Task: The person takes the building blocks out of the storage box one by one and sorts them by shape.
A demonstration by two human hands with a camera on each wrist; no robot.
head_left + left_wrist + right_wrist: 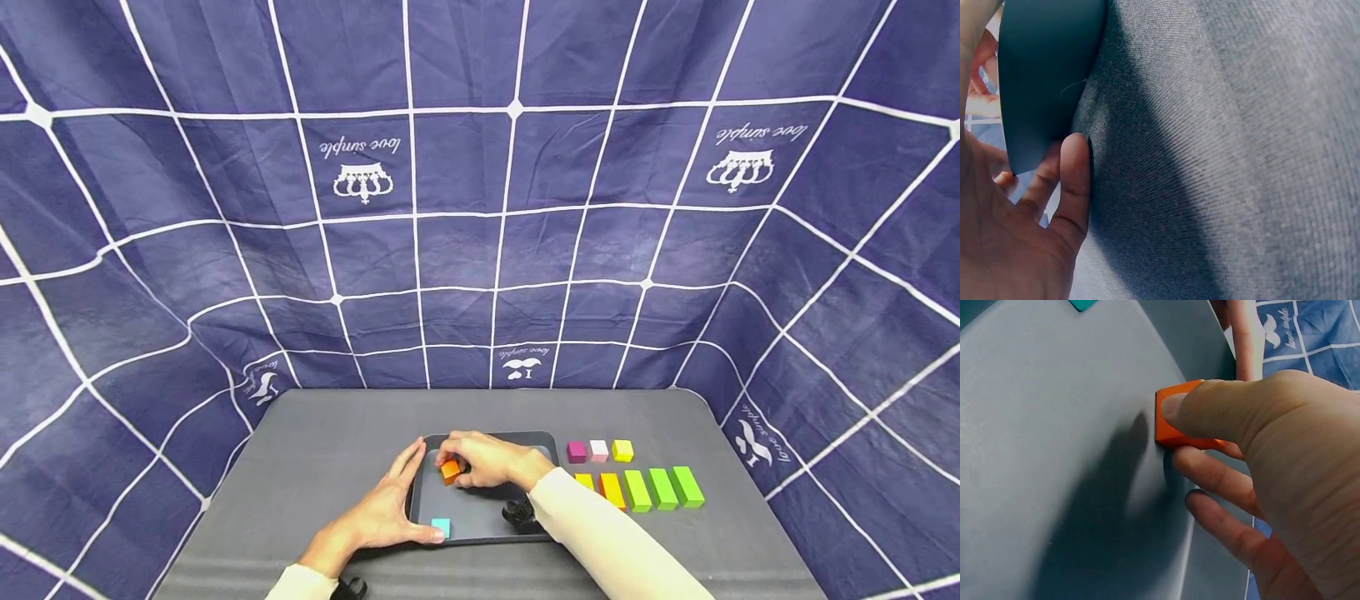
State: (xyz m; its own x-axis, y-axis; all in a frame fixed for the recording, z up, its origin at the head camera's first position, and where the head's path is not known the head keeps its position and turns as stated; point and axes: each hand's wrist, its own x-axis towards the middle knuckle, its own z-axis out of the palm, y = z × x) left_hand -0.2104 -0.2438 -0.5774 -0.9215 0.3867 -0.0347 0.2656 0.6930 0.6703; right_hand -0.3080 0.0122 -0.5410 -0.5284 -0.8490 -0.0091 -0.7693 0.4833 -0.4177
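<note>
My right hand (480, 458) pinches an orange block (450, 472) between thumb and fingers, low over the far-left part of the dark grey tray (480, 536). In the right wrist view the thumb (1204, 412) presses on the face of this block, close to the tray's side wall. My left hand (382, 508) lies spread along the tray's left side, fingers fairly straight at the rim. Its thumb reaches the near-left corner, right by a small turquoise cube (441, 527). From the left wrist, its fingers (1075, 169) show against the tray's outer wall (1047, 81).
Right of the tray stand a magenta cube (576, 452), a pale pink cube (598, 451) and a yellow cube (622, 451). Nearer, longer blocks form a row: a partly covered yellow one, an orange one (612, 490) and several green ones (663, 488). Blue checked cloth (480, 250) surrounds the grey table (330, 425).
</note>
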